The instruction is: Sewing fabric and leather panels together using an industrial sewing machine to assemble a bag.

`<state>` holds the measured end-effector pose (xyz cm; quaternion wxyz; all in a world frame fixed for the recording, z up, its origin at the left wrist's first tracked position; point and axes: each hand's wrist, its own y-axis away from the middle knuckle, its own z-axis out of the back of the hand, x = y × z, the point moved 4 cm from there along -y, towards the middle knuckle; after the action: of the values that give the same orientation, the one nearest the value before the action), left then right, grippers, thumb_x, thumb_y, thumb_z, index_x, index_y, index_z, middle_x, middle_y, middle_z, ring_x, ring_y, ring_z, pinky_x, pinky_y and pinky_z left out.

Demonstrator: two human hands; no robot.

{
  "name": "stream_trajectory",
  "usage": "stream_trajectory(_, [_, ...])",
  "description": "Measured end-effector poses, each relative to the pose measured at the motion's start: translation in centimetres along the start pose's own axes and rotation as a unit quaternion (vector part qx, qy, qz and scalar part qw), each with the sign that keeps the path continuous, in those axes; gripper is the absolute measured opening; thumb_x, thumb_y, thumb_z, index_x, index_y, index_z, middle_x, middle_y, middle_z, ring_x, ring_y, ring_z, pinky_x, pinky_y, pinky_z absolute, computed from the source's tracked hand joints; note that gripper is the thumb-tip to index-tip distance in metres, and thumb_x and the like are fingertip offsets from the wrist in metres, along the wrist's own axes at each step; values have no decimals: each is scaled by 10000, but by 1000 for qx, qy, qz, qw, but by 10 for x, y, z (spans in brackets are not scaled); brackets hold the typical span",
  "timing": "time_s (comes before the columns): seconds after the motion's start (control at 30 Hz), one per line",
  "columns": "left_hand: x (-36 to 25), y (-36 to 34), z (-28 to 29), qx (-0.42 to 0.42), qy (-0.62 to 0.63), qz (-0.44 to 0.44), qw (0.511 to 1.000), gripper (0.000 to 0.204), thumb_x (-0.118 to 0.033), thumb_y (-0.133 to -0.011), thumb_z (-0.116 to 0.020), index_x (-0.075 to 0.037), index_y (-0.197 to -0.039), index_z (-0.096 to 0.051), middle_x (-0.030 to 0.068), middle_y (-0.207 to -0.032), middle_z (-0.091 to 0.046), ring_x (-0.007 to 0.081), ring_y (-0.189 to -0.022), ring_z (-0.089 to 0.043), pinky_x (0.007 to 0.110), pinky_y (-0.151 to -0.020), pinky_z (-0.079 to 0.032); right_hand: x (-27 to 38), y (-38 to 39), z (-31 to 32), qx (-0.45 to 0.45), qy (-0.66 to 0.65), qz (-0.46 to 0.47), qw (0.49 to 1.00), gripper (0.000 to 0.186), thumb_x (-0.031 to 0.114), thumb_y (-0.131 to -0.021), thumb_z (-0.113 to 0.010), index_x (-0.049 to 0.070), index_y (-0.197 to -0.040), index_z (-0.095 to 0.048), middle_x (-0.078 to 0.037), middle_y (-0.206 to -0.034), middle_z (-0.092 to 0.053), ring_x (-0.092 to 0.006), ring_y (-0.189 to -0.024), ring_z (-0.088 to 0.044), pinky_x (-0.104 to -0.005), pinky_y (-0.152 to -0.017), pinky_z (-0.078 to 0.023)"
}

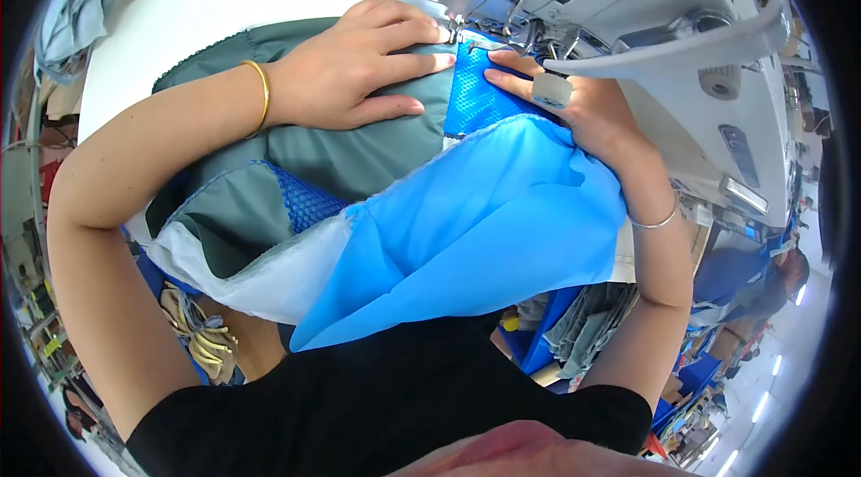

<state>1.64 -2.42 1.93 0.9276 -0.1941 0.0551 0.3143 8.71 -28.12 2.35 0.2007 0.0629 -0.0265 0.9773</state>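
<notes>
While L hand touches grn cloth; grip spread; R hand on mesh; grip unclear

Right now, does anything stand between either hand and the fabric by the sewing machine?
Nothing visible: the left hand lies on green fabric, the right hand touches blue mesh. A knob hides part of that hand.

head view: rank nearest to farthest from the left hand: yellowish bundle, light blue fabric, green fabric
1. Green fabric, directly under the left hand
2. Light blue fabric, lower and rightward
3. Yellowish bundle, at lower left
</notes>
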Motion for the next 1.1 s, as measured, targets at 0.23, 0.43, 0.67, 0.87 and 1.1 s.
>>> stream_trajectory(0.23, [0, -1, -1, -21, 6, -6, 1000, 497, -310, -931, -696, -83, -1362, -597, 164, -1366, -540, 377, -1302, -470, 507, -1094, -371, -1, -2, 5, 47, -7, -46, 998, 415, 89, -918, -519, 284, -1232, -708, 37, -1337, -653, -239, -1220, -630, -348, -964, -540])
stream_trajectory(0.43, [3, -2, -2, -7, -15, 1, 1000, 493, -320, -939, -682, -92, -1367, -593, 149, -1387, -531, 370, -1309, -465, 504, -1096, -365, 0, -2, 3, 6, 23, -18, 1000, 397, 21, -852, -559, 234, -1145, -721, 20, -1217, -698, -287, -1177, -629, -388, -864, -595])
stream_trajectory(0.67, [-33, -6, 30, 60, -148, 50, 986, 415, -207, -855, -705, -50, -1234, -644, 143, -1388, -545, 343, -1277, -495, 469, -1069, -410, 29, -10, 41, 26, 39, 66, 997, 383, 39, -887, -606, 108, -1256, -685, -111, -1236, -684, -326, -1233, -598, -446, -1061, -480])
stream_trajectory(0.87, [-109, 21, 35, 152, 154, 46, 975, 243, -29, -770, -644, 32, -1003, -609, 180, -1051, -565, 352, -992, -567, 420, -853, -509, 130, 2, 64, 0, -168, 137, 976, 282, 273, -948, -663, 38, -1094, -719, -174, -960, -712, -345, -889, -656, -448, -1009, -470])
stream_trajectory(1.1, [-122, 71, 35, 200, -25, 160, 966, 266, -221, -854, -703, -52, -980, -540, 88, -834, -584, 326, -763, -651, 436, -654, -532, 151, 39, 21, -32, 10, -19, 999, 373, 328, -919, -659, 104, -622, -678, -80, -593, -603, -290, -649, -631, -398, -724, -505])
